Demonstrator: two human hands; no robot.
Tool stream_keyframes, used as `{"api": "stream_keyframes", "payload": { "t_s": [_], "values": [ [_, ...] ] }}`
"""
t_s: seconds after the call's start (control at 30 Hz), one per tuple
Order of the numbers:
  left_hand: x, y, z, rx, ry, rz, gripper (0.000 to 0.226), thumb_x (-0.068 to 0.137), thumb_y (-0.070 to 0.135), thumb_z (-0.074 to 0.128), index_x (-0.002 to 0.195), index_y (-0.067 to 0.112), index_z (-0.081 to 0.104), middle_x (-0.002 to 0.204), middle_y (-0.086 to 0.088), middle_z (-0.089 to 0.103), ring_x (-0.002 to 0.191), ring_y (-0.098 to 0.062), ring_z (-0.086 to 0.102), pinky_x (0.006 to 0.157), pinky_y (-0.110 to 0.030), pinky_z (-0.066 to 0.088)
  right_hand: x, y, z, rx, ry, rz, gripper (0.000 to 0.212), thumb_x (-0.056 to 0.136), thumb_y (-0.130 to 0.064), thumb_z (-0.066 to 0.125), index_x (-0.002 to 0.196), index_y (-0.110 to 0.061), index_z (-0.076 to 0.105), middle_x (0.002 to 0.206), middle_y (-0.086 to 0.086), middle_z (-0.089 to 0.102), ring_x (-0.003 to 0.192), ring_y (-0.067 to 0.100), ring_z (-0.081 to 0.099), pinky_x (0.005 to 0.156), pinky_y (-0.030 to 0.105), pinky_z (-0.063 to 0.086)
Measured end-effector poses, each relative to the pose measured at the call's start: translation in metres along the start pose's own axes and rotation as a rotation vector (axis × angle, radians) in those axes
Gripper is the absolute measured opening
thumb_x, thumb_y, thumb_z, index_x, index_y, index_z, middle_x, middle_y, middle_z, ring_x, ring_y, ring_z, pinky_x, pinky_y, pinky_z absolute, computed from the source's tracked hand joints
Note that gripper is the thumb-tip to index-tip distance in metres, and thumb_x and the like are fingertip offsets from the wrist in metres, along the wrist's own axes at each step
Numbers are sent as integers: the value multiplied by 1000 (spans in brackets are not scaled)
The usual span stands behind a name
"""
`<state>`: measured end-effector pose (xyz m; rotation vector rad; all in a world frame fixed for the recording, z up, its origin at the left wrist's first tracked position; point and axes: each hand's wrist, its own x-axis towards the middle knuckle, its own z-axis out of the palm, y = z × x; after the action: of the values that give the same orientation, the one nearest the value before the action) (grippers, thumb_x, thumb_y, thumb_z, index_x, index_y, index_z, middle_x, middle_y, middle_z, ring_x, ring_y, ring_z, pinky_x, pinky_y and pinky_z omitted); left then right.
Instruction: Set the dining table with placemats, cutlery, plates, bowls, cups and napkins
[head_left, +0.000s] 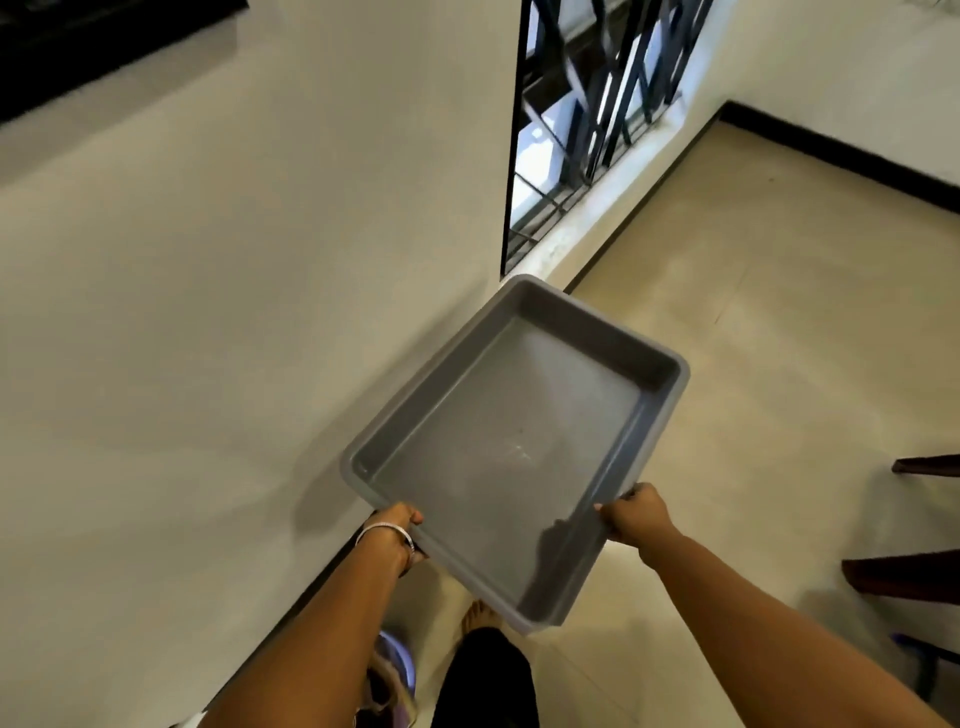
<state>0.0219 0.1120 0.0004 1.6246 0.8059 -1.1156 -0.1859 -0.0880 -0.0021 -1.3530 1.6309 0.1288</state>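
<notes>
Above beige floor tiles (779, 338) beside a white wall (260, 260), left hand (397, 522) and right hand (631, 514) grip a grey tray (670, 366).

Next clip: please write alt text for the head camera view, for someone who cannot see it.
A person's left hand and right hand grip the near edges of an empty grey plastic tray, carried above a beige tiled floor. A white wall stands left, a barred window ahead.
</notes>
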Motion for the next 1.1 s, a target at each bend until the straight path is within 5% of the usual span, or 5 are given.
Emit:
{"api": "stream_keyframes", "payload": {
  "t_s": [0.47, 0.67, 0.87, 1.0, 1.1],
  "values": [
    [115, 21, 27, -1, 2, -154, 13, 89, -8, 41, 82, -1, 50, 81, -14, 54, 72, -29, 51, 89, -49, 45, 85, -19, 53, -114, -107, 170, 48, 85, -6, 68, 123, -7, 39, 110, 17, 53, 99, 36, 61, 81, 47, 58],
    [128, 20, 24, -8, -54, -127, 40, 90, -8, 43, 130, -5, 47, 89, -17, 57, 97, -34, 52, 86, -47, 45, 94, -14, 58, -101, -113, 146, 51, 86, -6, 67, 128, -7, 38, 110, 14, 50, 101, 35, 59, 85, 45, 56],
    [129, 23, 22, -63, -80, -55, 41, 94, -5, 48, 134, 0, 46, 123, -21, 58, 109, -35, 58, 84, -43, 47, 101, -16, 59, -165, -86, 57, 58, 86, -10, 68, 134, -6, 37, 122, 19, 55, 103, 36, 61, 89, 44, 55],
    [125, 18, 14, -4, -72, 15, 44, 92, -8, 49, 135, 5, 47, 107, -16, 62, 93, -30, 61, 86, -42, 46, 90, -10, 59, -177, -99, 35, 62, 87, -7, 66, 139, -6, 33, 124, 19, 56, 106, 34, 61, 91, 43, 54],
    [112, 8, 13, 76, -64, 14, 38, 93, -3, 51, 131, 2, 49, 117, -21, 60, 108, -33, 59, 99, -43, 45, 72, -7, 54, -146, -95, 25, 63, 88, -5, 64, 142, -6, 30, 116, 16, 58, 106, 33, 61, 94, 44, 52]
  ]
}}
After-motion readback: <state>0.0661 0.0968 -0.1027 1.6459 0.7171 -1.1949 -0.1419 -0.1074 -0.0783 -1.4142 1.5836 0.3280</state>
